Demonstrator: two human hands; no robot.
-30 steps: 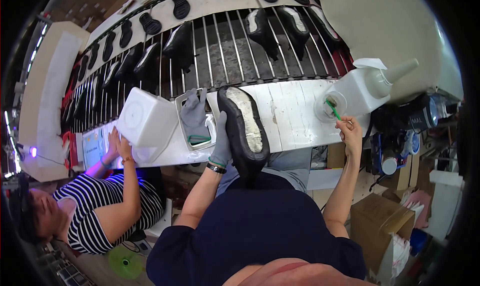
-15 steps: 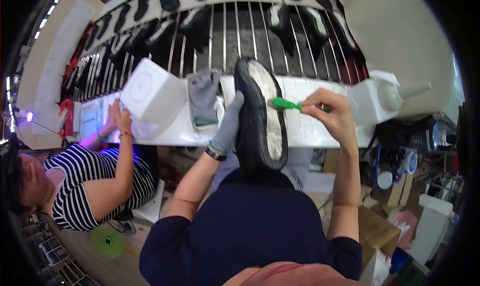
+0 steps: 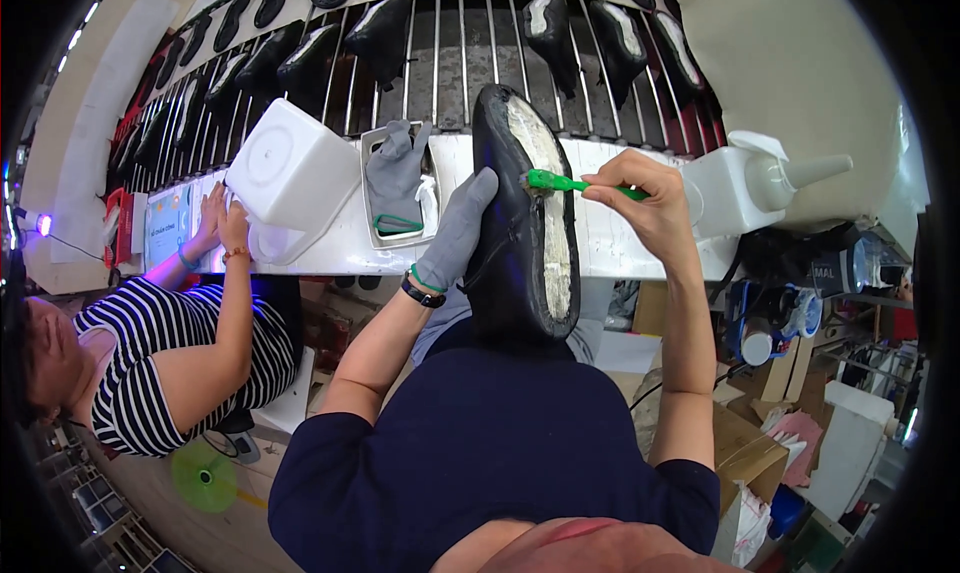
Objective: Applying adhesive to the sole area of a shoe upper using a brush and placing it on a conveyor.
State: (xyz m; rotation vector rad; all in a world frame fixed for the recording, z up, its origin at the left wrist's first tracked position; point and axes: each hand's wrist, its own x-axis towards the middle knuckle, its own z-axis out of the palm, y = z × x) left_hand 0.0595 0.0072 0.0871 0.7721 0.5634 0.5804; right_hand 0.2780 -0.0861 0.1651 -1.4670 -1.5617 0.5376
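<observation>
Grasping a black shoe upper with a pale strip along its upturned underside [image 3: 512,248], the left hand in a grey knit glove [image 3: 455,231] clasps its left flank in the head view; the fingers are partly hidden. The shoe is central, its far end over the white-topped bench [image 3: 625,258] and its near end close to the person's navy shirt [image 3: 490,433]. The bare right hand [image 3: 645,201] pinches a slim green-handled brush [image 3: 575,184] between thumb and fingers, its bristles touching the left border of the pale strip.

Left of the gloved hand sits a shallow off-white rectangular tray [image 3: 432,235] holding a loose grey glove [image 3: 396,178], with a boxy white plastic container [image 3: 293,165] beside it. Just right of the brush hand is a white plastic bottle with a conical spout [image 3: 735,195]. Beyond the bench, more black shoe uppers [image 3: 617,48] rest on a rack of metal bars [image 3: 465,58]. At the far left, a co-worker in a striped top [image 3: 190,353] has both hands at the bench.
</observation>
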